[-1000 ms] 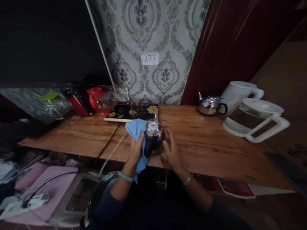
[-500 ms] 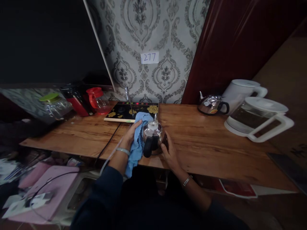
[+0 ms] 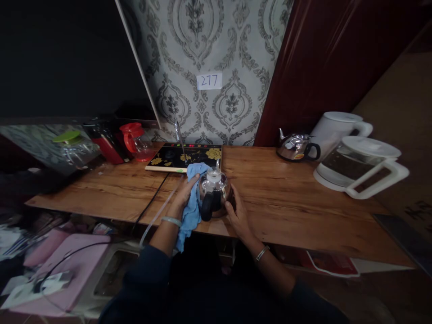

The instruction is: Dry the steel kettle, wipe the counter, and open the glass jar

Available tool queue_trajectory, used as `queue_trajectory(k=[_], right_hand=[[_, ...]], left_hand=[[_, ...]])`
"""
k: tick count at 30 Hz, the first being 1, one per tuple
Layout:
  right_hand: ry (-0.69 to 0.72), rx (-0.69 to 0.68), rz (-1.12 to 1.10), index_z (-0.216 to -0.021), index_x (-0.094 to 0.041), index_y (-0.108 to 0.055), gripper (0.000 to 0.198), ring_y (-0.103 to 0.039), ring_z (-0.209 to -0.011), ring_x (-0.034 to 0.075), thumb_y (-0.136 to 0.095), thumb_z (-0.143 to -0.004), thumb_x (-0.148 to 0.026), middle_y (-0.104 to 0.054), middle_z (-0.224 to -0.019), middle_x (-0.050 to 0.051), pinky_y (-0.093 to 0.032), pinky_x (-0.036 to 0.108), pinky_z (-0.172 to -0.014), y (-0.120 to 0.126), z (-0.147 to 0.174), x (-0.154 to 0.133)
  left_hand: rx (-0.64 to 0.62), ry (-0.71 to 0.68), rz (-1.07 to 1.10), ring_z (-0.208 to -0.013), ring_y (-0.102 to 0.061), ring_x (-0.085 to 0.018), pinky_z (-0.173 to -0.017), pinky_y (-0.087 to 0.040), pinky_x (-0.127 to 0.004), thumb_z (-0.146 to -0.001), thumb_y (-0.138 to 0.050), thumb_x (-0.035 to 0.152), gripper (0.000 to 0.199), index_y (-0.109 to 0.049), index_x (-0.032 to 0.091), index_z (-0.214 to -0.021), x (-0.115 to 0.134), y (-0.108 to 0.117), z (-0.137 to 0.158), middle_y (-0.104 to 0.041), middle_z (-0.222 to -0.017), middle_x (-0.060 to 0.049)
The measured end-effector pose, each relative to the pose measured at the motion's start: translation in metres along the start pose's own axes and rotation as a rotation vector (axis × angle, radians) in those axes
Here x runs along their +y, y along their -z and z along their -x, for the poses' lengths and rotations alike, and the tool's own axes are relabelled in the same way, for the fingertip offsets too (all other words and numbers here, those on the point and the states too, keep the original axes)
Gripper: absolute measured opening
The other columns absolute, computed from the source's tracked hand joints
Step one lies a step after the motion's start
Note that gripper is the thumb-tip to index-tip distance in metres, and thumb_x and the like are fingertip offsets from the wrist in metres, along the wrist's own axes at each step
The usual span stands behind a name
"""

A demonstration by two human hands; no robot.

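Note:
A shiny metal kettle [image 3: 221, 182] with a black handle and a clear lid knob stands near the front edge of the wooden table, its handle toward me. My left hand [image 3: 186, 189] grips a blue cloth [image 3: 192, 211] and presses it to the kettle's left side; the cloth's lower end hangs over the table edge. On the opposite side, my right hand [image 3: 238, 213] is curved round the kettle body, thumb and fingers against the metal. The kettle's base is partly hidden by the handle and hands.
Behind the kettle lies a black induction cooker [image 3: 184, 155] with a thin metal spout. A small kettle [image 3: 297, 146], a white jug [image 3: 332, 132] and a glass pot [image 3: 357, 166] stand right. At left are a red-lidded jug [image 3: 137, 141], a red-black flask [image 3: 110, 148] and a green-lidded jug [image 3: 74, 150].
The upper part of the blue cloth has slid down a little along the kettle's left side with my left hand. My right hand keeps its place on the kettle.

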State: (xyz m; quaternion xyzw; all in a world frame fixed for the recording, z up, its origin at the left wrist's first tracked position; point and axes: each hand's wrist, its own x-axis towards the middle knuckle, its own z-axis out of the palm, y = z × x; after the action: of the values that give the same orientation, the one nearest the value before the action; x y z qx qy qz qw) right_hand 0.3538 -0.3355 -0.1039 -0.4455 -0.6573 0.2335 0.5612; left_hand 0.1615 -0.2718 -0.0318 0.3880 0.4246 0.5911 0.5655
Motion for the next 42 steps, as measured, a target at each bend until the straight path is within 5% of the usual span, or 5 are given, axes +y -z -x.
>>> queue_trajectory(k=[11, 23, 30, 34, 42], right_hand=[[-0.003, 0.002, 0.008, -0.158, -0.025, -0.032, 0.061, -0.044, -0.144, 0.027, -0.042, -0.103, -0.049, -0.046, -0.156, 0.012, -0.040, 0.052, -0.117, 0.000, 0.001, 0.002], [-0.040, 0.021, -0.070, -0.155, -0.024, -0.037, 0.062, -0.043, -0.143, 0.029, -0.046, -0.100, -0.051, -0.046, -0.156, 0.013, -0.037, 0.054, -0.118, -0.002, 0.000, -0.001], [-0.084, 0.246, -0.026, -0.128, -0.021, -0.060, 0.039, -0.063, -0.113, 0.026, -0.053, -0.096, -0.043, -0.065, -0.125, 0.013, -0.054, 0.046, -0.097, 0.005, 0.011, -0.019], [-0.099, 0.074, -0.147, -0.098, -0.022, -0.071, 0.025, -0.068, -0.095, 0.023, -0.052, -0.097, -0.039, -0.073, -0.098, 0.007, -0.056, 0.038, -0.086, 0.008, 0.021, -0.046], [-0.273, -0.192, -0.475, -0.114, -0.024, -0.069, 0.036, -0.069, -0.094, 0.025, -0.063, -0.089, -0.048, -0.074, -0.104, 0.007, -0.055, 0.039, -0.087, -0.020, 0.020, -0.083]], left_hand=[[0.233, -0.132, -0.132, -0.131, -0.059, -0.028, -0.117, -0.038, -0.045, -0.082, -0.072, 0.050, 0.052, -0.068, 0.017, -0.122, -0.022, 0.001, 0.056, -0.070, -0.131, -0.010], [0.294, -0.306, -0.384, -0.133, -0.056, -0.029, -0.121, -0.034, -0.046, -0.083, -0.071, 0.045, 0.048, -0.065, 0.019, -0.123, -0.021, 0.003, 0.091, -0.066, -0.135, -0.010], [0.358, -0.265, -0.358, -0.123, -0.062, -0.030, -0.116, -0.040, -0.047, -0.084, -0.068, 0.047, 0.043, -0.069, 0.018, -0.116, -0.024, 0.007, 0.102, -0.072, -0.122, -0.009], [0.369, -0.253, -0.324, -0.120, -0.064, -0.030, -0.113, -0.042, -0.045, -0.080, -0.070, 0.051, 0.050, -0.070, 0.014, -0.114, -0.026, 0.008, 0.100, -0.073, -0.118, -0.011], [0.431, -0.217, -0.364, -0.113, -0.066, -0.031, -0.111, -0.044, -0.046, -0.072, -0.071, 0.054, 0.053, -0.071, 0.013, -0.105, -0.022, 0.014, 0.094, -0.075, -0.107, -0.011]])
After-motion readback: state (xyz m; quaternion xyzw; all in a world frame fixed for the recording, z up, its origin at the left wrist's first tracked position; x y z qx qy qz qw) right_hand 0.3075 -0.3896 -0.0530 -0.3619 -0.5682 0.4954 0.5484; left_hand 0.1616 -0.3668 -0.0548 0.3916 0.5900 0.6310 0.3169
